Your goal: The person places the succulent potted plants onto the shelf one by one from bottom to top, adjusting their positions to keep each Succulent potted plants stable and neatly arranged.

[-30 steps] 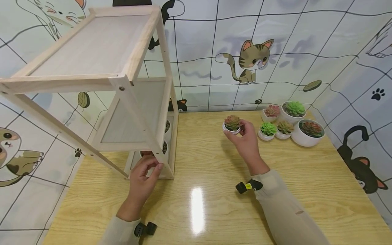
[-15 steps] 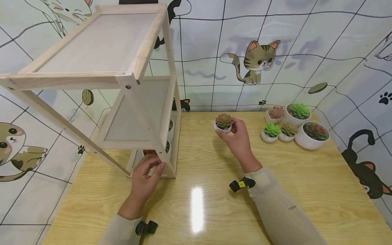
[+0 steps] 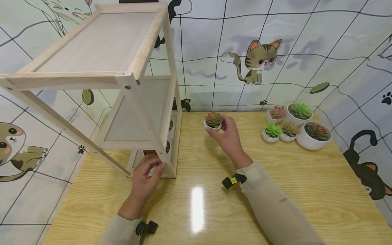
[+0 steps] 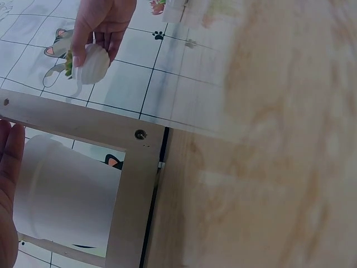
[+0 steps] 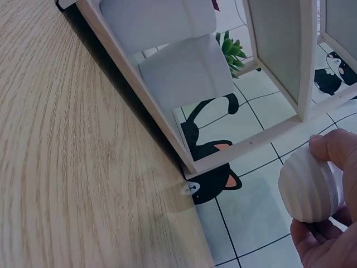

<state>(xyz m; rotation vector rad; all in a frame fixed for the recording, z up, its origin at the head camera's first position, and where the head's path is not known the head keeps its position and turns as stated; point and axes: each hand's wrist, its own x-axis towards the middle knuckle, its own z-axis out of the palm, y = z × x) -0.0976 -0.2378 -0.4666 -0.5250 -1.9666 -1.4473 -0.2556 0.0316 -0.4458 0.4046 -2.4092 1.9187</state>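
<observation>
My right hand (image 3: pixel 230 137) pinches a small white pot holding a reddish-green succulent (image 3: pixel 213 119), raised above the table to the right of the wooden shelf (image 3: pixel 127 76). In the right wrist view, the pot's ribbed white side (image 5: pixel 307 187) sits between thumb and fingers. My left hand (image 3: pixel 144 180) holds the shelf's front right post low down, thumb across its front. In the left wrist view, its fingers (image 4: pixel 8 162) reach the post's edge beside a white pot (image 4: pixel 67 192). On the bottom tier stand several white pots (image 5: pixel 187 72), partly hidden in the head view by the middle tier.
At the table's back right corner several potted succulents are grouped, among them a bright green one (image 3: pixel 272 130), a pink one (image 3: pixel 276 113) and a large white pot (image 3: pixel 312 139). A cat-print tiled wall (image 3: pixel 202 75) rises directly behind the wooden table (image 3: pixel 226 204).
My right hand has carried the succulent pot leftward, closer to the shelf. The left hand has kept its place at the post. The head view has shifted slightly.
</observation>
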